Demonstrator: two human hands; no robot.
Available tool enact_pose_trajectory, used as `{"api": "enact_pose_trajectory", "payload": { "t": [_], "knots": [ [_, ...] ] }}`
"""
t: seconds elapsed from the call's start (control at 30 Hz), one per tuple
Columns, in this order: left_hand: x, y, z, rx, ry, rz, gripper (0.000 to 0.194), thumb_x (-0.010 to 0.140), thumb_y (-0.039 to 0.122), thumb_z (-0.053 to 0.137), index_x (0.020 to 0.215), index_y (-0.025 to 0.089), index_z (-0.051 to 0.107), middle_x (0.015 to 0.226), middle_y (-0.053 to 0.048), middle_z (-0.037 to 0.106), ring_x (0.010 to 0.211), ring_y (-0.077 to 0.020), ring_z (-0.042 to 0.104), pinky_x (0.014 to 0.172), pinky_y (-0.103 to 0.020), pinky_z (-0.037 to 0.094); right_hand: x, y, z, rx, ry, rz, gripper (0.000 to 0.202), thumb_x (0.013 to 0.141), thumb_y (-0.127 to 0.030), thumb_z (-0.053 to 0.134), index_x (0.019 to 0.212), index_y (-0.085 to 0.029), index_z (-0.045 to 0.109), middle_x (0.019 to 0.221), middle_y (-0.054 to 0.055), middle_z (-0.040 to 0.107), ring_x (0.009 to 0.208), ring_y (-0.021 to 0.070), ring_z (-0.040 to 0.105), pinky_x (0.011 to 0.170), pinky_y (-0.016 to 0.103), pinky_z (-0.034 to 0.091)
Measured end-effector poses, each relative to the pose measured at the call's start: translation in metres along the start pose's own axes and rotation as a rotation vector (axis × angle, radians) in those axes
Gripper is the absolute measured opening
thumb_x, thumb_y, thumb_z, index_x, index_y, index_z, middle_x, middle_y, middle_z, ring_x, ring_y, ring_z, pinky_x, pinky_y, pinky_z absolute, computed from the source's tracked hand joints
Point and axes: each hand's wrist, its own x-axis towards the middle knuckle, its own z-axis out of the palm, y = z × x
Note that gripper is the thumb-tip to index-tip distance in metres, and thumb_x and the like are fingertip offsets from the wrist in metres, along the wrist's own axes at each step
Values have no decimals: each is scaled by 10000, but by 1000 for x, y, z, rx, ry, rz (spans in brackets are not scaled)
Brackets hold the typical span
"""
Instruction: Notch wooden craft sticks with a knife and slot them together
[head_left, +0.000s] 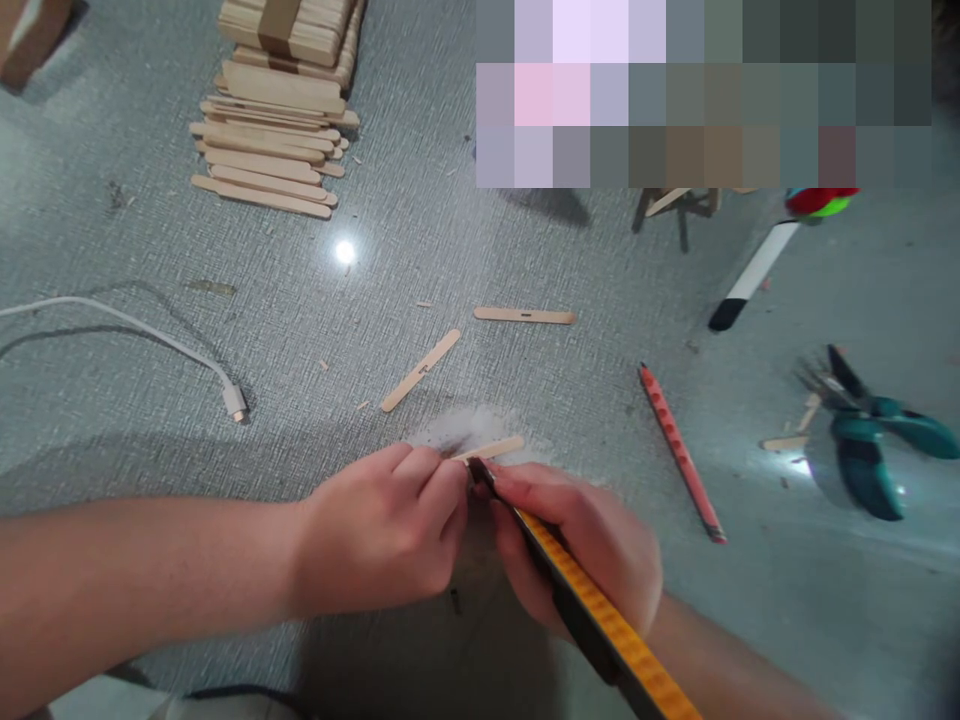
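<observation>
Two hands: Our left hand (386, 515) and right hand (592, 550) meet low over a grey, textured counter (300, 350), fingertips near each other.
Wooden stick: Between them we have the flat pale wooden craft stick (501, 447), its rounded right end in view, its left part hidden behind our fingers; we cannot tell whether it rests on the counter.
Left grip: Curled into a fist, knuckles up, the left hand appears to pinch the stick, its forearm entering almost level from the left edge.
Right grip: Wrapped around a long yellow-and-black cutter-like tool (589, 600), the right hand slants in from the lower right, the handle's tail pointing back toward us.
Working tip: The tool's dark front end sits at the stick, just beside our left fingers; any blade is too small to make out.
Steady cutting: We judge that short, light strokes suit such thin wood, with the stick pressed flat and our left fingertips clear of the tip's path.
Marked sticks: Just beyond lie a diagonal pale wooden stick (421, 371) and a nearly level pale wooden stick (525, 315), each darkly marked at its middle.
</observation>
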Motion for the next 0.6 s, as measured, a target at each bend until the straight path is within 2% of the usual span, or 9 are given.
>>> {"api": "enact_pose_trajectory", "payload": {
  "t": [0.27, 0.43, 0.6],
  "knots": [
    [7, 4, -3, 31, -61, -56, 167, 901, 109, 539, 744, 129, 595, 685, -39, 564, 598, -182, 546, 488, -332, 441, 0, -9, 4, 47, 7, 114, 237, 839, -72, 569, 987, -257, 569, 728, 10, 698, 630, 174, 699, 552, 271, 590],
    [10, 6, -2, 7, -104, -76, 167, 905, 113, 503, 758, 138, 578, 713, -44, 557, 616, -191, 550, 515, -342, 459, 2, -12, 4, 49, 0, 119, 227, 835, -51, 539, 948, -248, 542, 710, -3, 675, 602, 150, 678, 536, 249, 570],
    [10, 5, -2, 5, -127, -70, 164, 914, 117, 492, 775, 132, 579, 733, -49, 566, 633, -195, 562, 529, -339, 467, 4, -13, 4, 53, -4, 100, 212, 846, -82, 555, 967, -256, 555, 677, 4, 668, 590, 171, 682, 503, 268, 568]
  ]
}}
